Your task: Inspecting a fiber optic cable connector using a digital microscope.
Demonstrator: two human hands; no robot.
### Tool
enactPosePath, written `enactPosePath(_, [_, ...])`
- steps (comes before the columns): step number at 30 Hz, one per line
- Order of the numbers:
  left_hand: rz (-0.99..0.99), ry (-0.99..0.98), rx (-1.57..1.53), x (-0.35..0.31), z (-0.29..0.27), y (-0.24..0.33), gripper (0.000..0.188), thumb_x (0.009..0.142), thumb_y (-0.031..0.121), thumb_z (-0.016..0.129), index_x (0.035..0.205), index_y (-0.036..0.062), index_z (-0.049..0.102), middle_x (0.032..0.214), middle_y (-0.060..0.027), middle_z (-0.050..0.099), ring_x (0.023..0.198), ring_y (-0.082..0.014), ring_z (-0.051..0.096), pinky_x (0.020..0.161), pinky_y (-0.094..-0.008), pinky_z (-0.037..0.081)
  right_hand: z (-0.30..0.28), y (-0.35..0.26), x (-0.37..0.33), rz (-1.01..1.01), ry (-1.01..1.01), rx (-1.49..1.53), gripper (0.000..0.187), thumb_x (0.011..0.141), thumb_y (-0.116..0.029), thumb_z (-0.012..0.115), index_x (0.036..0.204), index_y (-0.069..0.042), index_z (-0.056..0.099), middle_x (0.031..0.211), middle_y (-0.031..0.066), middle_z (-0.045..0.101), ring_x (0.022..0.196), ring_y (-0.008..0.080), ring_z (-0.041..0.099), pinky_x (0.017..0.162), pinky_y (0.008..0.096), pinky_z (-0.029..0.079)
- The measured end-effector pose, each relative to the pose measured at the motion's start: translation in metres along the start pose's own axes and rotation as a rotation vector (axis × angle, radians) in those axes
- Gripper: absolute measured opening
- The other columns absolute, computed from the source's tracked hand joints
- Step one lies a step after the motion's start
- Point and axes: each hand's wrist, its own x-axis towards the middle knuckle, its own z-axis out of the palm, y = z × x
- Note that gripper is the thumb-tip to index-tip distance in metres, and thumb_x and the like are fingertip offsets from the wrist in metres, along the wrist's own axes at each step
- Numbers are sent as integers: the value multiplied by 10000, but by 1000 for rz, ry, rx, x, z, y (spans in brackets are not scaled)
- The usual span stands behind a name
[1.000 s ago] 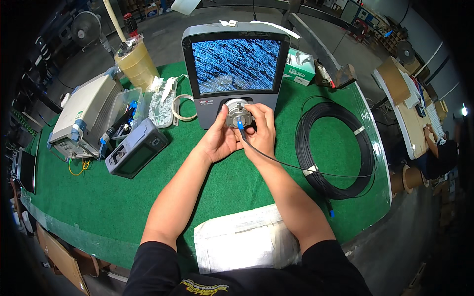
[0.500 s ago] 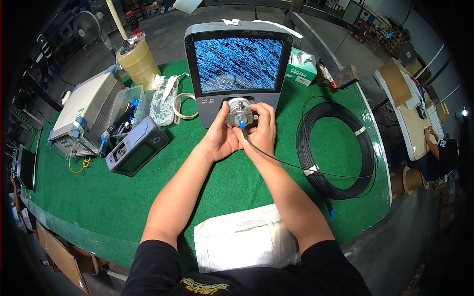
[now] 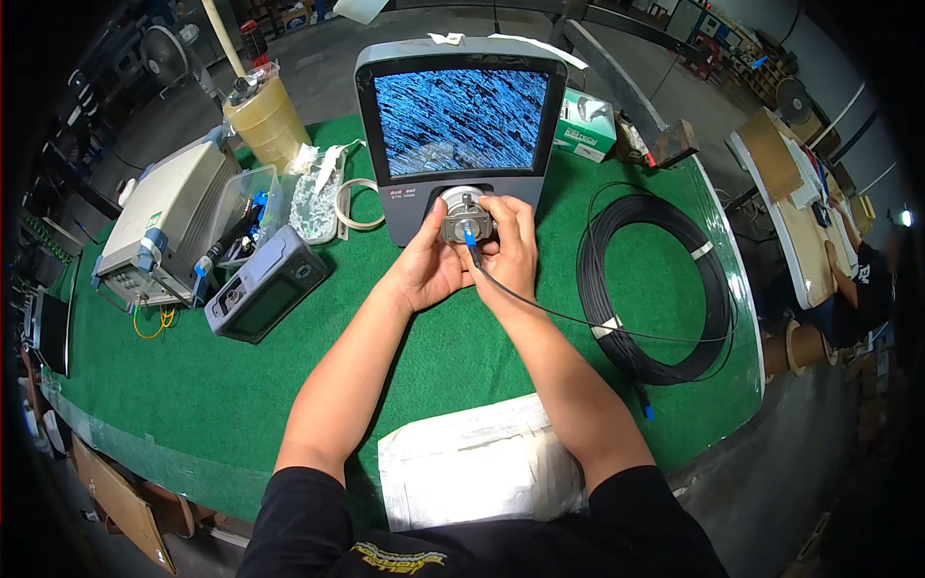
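Observation:
A grey inspection microscope (image 3: 370, 125) stands at the far middle, its screen (image 3: 462, 120) filled with blue and black streaks. On its front sits a metal adapter mount (image 3: 461, 227) with small knobs. My left hand (image 3: 429, 265) cups the mount from the left, thumb up along its side. From the right, my right hand (image 3: 513, 252) closes round the mount, fingers curled over its knobs. A blue fibre connector (image 3: 469, 237) is plugged into the mount's front. Its black cable (image 3: 520, 301) passes over my right wrist to a coil of black cable (image 3: 665, 370). My lower fingers are partly hidden.
At left are a beige instrument (image 3: 159, 222), a handheld tester (image 3: 265, 289) and a plastic box (image 3: 255, 183) of blue connectors. A tape roll (image 3: 364, 224) lies beside the microscope. A white-green carton (image 3: 586, 130) stands behind right. A plastic-wrapped sheet (image 3: 462, 472) lies near me.
The streak pattern on the screen differs slightly. The whole view has shifted a little; both hands keep their hold on the mount.

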Motion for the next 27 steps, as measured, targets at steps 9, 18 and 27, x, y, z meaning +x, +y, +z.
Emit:
enactPosePath(9, [11, 9, -15, -3, 0, 0, 741, 1003, 688, 488, 1423, 80, 540, 1251, -186, 691, 1139, -315, 699, 1023, -516, 557, 1, 5, -6, 104, -88, 71, 654, 741, -37, 892, 1322, -118, 602, 1250, 151, 539, 1076, 299, 646, 777, 350, 611])
enactPosePath(18, [4, 31, -5, 0, 7, -1, 783, 984, 727, 484, 1408, 72, 550, 1270, -190, 679, 1137, -310, 701, 1009, -497, 571, 2, 9, -4, 3, -34, 22, 680, 720, -25, 893, 1319, -90, 576, 1259, 150, 531, 1064, 286, 658, 745, 337, 632])
enactPosePath(27, [-7, 21, 24, -1, 6, 2, 769, 988, 711, 496, 1426, 79, 525, 1288, -176, 670, 1164, -306, 690, 1006, -498, 575, 5, 13, -6, 25, -43, 5, 684, 722, -21, 898, 1315, -90, 564, 1267, 144, 516, 1040, 266, 667, 737, 325, 647])
